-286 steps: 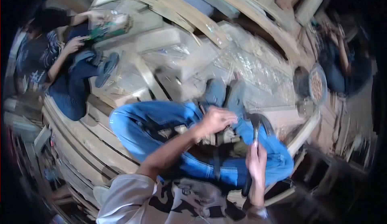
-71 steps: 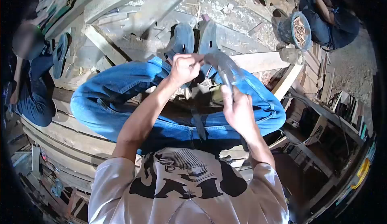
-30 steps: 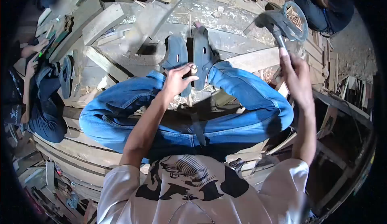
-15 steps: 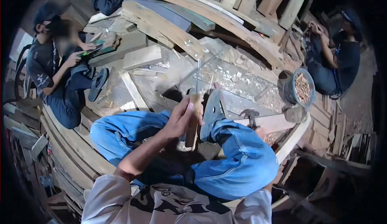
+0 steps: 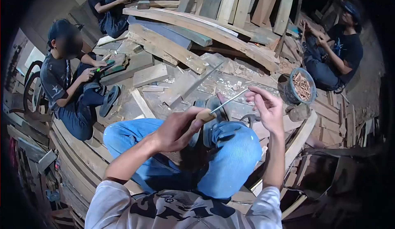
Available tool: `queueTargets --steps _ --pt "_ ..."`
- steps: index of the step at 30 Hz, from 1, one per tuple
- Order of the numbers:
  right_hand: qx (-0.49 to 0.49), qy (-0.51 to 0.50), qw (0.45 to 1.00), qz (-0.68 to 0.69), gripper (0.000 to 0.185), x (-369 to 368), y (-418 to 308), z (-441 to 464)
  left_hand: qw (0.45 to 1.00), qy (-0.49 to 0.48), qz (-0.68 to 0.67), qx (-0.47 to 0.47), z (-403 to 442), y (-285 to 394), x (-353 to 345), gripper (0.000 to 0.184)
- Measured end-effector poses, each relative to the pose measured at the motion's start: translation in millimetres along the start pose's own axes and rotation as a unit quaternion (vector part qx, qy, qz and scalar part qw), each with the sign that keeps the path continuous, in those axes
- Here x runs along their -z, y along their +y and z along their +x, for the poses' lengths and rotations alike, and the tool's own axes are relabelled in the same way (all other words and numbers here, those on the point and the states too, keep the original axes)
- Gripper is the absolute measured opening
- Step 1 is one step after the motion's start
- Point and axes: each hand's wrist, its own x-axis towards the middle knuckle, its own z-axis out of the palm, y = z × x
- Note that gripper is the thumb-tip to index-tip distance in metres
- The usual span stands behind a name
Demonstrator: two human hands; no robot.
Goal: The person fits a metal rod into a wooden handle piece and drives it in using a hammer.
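Observation:
My left hand [image 5: 179, 131] is closed around the light wooden handle [image 5: 205, 115] of a tool with a thin metal shaft [image 5: 230, 100]. The shaft slants up to the right; the kind of its tip is too small to make out. Close by the tip, my right hand [image 5: 266, 107] has its fingers spread, the index finger at or just touching the end. Both hands are above my lap, over the blue jeans [image 5: 232, 163]. Beyond my right knee lies a hammer [image 5: 249, 118], partly hidden behind my wrist and knee.
A bucket of wooden pegs [image 5: 302, 86] stands to the right. Planks [image 5: 201, 31] and wood offcuts [image 5: 150, 75] lie ahead among shavings. One person [image 5: 68, 80] sits at left, another [image 5: 109, 10] farther back, a third [image 5: 335, 50] at right.
The tool has gone from upright to slanting right in my left hand. My right hand has risen from low by the hammer to the shaft's tip. The view has shifted slightly.

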Motion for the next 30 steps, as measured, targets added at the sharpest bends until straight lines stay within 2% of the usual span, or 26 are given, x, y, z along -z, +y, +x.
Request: queueTargets --steps 2,4,6,10,11,15,20,22,23,26,28,30 --pt "0.074 -0.078 0.992 0.073 0.031 -22.6 -57.4 -9.4 0.996 -0.005 0.057 -0.073 -2.4 18.5 2.4 0.027" --pt "0.06 -0.092 0.988 0.106 0.029 -38.0 -85.4 -17.3 0.99 0.005 0.091 -0.104 -13.1 32.0 4.2 0.027" --pt "0.087 -0.036 0.99 0.105 0.02 -50.2 -102.0 -24.7 0.985 0.031 0.098 -0.142 -22.5 40.2 5.2 0.028" --pt "0.116 -0.005 0.989 0.095 0.018 -61.3 -116.3 -39.4 0.973 0.063 0.136 -0.175 -34.8 54.4 5.8 0.027" --pt "0.123 0.004 0.988 0.089 0.018 -62.9 -119.3 -41.4 0.981 0.045 0.137 -0.127 -40.8 59.1 8.9 0.027" --pt "0.146 0.012 0.985 0.086 0.017 -68.2 -129.9 -48.7 0.992 0.044 0.086 -0.082 -52.3 75.4 12.9 0.028" --pt "0.127 -0.005 0.991 0.037 0.015 -67.0 -134.1 -43.7 0.984 0.07 0.13 -0.098 -53.2 79.2 20.0 0.028" --pt "0.114 -0.002 0.988 0.102 0.015 -71.7 -134.6 -39.6 0.985 0.065 0.13 -0.09 -51.5 81.5 24.9 0.026" --pt "0.131 0.006 0.988 0.085 0.017 -74.9 -135.7 -39.9 0.973 0.089 0.165 -0.136 -47.7 76.4 27.2 0.027" --pt "0.102 -0.012 0.992 0.067 0.018 -72.6 -128.0 -27.6 0.97 0.053 0.212 -0.109 -37.3 73.5 46.1 0.028" --pt "0.071 -0.017 0.989 0.127 0.019 -72.6 -118.5 -15.4 0.927 0.036 0.31 -0.206 -23.1 60.4 57.4 0.023" --pt "0.046 -0.005 0.986 0.161 0.018 -68.9 -104.6 -5.6 0.893 0.0 0.35 -0.282 -7.6 45.4 69.0 0.021"
